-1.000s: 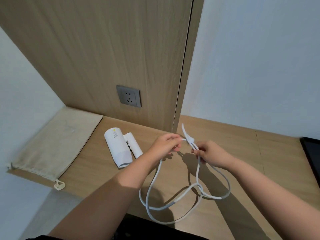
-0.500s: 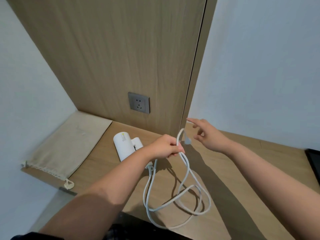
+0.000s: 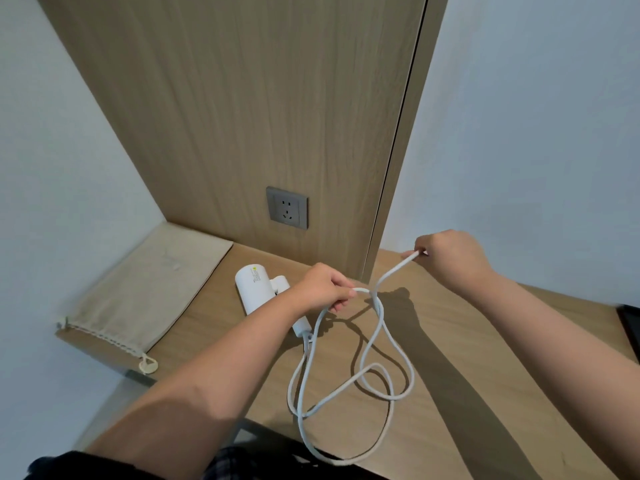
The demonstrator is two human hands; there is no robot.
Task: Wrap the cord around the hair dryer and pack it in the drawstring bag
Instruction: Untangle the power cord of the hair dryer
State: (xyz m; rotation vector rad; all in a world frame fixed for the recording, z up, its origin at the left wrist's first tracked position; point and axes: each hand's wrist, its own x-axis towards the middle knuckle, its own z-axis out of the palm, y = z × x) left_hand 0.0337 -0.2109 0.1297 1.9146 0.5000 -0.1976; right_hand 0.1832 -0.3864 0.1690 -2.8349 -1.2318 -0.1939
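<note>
A white hair dryer [image 3: 252, 287] lies on the wooden desk [image 3: 450, 393], its folded handle partly hidden behind my left wrist. Its white cord [image 3: 381, 327] hangs in loose loops down to the desk's front edge. My left hand [image 3: 320, 287] is closed on a bend of the cord just right of the dryer. My right hand [image 3: 450, 259] is raised farther right and pinches the cord's end, so a stretch of cord runs taut between both hands. A beige drawstring bag [image 3: 149, 292] lies flat at the desk's left end, its mouth toward me.
A grey wall socket [image 3: 286, 207] sits in the wood panel behind the dryer. A white wall rises close on the left and another at the right. A dark flat object [image 3: 630, 323] shows at the right edge. The desk's front edge runs just under the cord loops.
My right hand let go, reached up, then took the cord's end and pulled it out to the right. My left hand kept its hold on the cord. The loops on the desk shifted.
</note>
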